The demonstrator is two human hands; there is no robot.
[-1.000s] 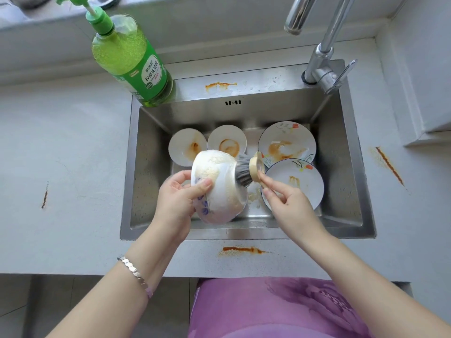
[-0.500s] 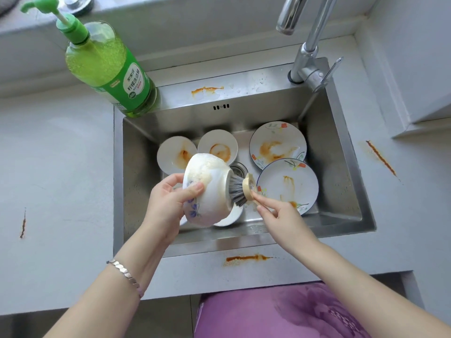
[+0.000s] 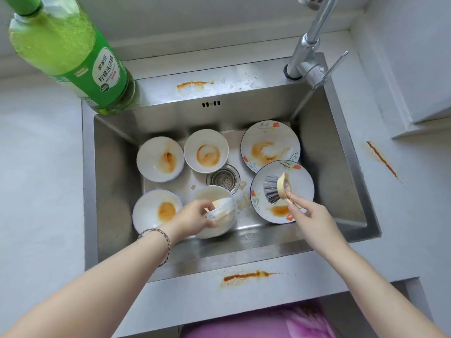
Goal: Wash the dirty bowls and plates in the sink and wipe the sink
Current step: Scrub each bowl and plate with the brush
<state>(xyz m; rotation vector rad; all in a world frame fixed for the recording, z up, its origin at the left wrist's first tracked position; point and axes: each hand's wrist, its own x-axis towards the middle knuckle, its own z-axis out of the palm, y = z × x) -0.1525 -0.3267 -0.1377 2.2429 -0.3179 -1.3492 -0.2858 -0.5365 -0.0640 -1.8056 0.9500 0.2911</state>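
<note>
Left hand [image 3: 192, 217] low on bowl [image 3: 212, 194]

Both my arms reach forward and down, so: my left hand [image 3: 195, 217] grips the soapy bowl [image 3: 217, 195] at its rim, and my right hand [image 3: 310, 213] pinches the brush [image 3: 274, 189] in its fingertips.

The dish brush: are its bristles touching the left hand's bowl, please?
No, the dish brush is over the near floral plate, apart from the bowl in the left hand.
</note>
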